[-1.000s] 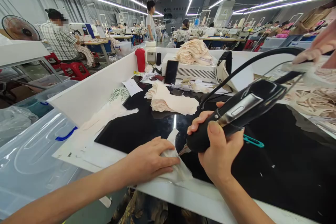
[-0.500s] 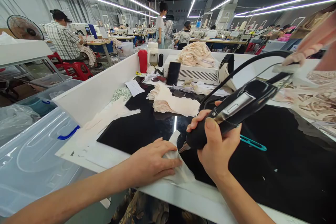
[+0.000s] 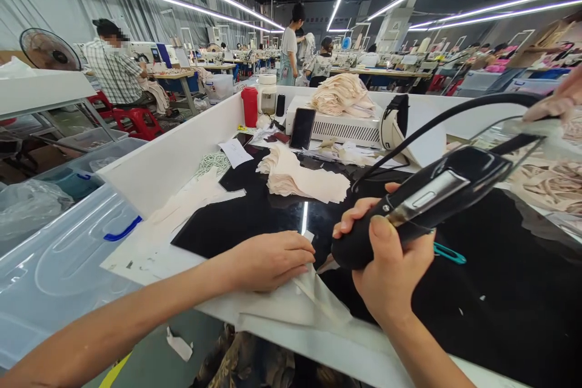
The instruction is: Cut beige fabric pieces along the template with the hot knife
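My left hand (image 3: 268, 260) lies palm down, fingers together, pressing a thin pale fabric piece (image 3: 313, 297) onto the black glossy table top (image 3: 477, 291) near the front edge. My right hand (image 3: 386, 260) is wrapped round a black corded hand-held cutting tool (image 3: 422, 200). The tool's metal tip (image 3: 326, 264) touches the fabric just right of my left fingertips. Its thick black cable (image 3: 454, 112) arcs up to the right.
A stack of cream fabric pieces (image 3: 300, 179) lies further back, then a white machine box (image 3: 339, 124) topped with more fabric, a phone (image 3: 302, 128) and a red bottle (image 3: 250, 107). Clear plastic bins (image 3: 68, 242) stand left. Another person's hand (image 3: 557, 103) shows top right.
My left hand has slid back toward me and left, and more of the fabric now shows below the tool tip. The tool stays at the fabric's edge.
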Demonstrator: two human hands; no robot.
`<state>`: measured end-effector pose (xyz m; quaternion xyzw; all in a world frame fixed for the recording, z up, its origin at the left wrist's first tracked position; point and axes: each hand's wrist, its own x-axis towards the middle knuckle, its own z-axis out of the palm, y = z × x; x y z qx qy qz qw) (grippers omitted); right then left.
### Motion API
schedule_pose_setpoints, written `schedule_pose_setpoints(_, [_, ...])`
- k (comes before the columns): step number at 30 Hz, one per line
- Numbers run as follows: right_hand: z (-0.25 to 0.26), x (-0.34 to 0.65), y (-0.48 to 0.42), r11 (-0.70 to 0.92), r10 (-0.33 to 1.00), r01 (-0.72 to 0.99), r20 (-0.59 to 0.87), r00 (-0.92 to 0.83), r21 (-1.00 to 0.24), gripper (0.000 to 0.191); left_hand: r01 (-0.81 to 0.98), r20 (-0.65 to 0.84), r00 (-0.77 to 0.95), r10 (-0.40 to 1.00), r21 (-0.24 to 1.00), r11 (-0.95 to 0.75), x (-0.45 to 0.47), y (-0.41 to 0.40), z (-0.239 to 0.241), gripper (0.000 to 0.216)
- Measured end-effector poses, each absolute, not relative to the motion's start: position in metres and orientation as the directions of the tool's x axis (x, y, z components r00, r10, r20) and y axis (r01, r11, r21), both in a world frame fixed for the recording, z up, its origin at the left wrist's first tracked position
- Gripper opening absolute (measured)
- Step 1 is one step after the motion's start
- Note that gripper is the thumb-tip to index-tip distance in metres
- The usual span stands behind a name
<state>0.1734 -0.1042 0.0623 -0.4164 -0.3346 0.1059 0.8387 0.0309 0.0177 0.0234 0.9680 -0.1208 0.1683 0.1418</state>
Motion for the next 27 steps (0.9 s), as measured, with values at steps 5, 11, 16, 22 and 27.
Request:
schedule_pose_setpoints(5, [0.060,0.175,-0.105,0.641,0.448,0.124,0.501,0.740,-0.757,0.041,-0.300,0.309,0.928,-0.209,0.287,-0.910,0.033,0.033,0.025,0.030])
schedule_pose_setpoints(11, [0.060,0.174,-0.105,0.645,0.441,0.131,0.507,0.741,-0.753,0.040,-0.288,0.282,0.941,-0.189,0.367,-0.885,0.026,0.036,0.031,0.031])
schedule_pose_setpoints(16, [0.061,0.173,-0.105,0.643,0.436,0.132,0.502,0.747,-0.755,0.042,-0.307,0.250,0.941,-0.229,0.341,-0.889,0.023,0.039,0.033,0.028])
schedule_pose_setpoints(22, [0.065,0.173,-0.104,0.626,0.426,0.121,0.468,0.774,-0.770,0.047,-0.332,0.284,0.926,-0.250,0.292,-0.897,0.022,0.040,0.030,0.028])
schedule_pose_setpoints(27, [0.071,0.173,-0.099,0.635,0.399,0.128,0.466,0.789,-0.762,0.047,-0.335,0.311,0.920,-0.239,0.304,-0.892,0.022,0.039,0.027,0.027])
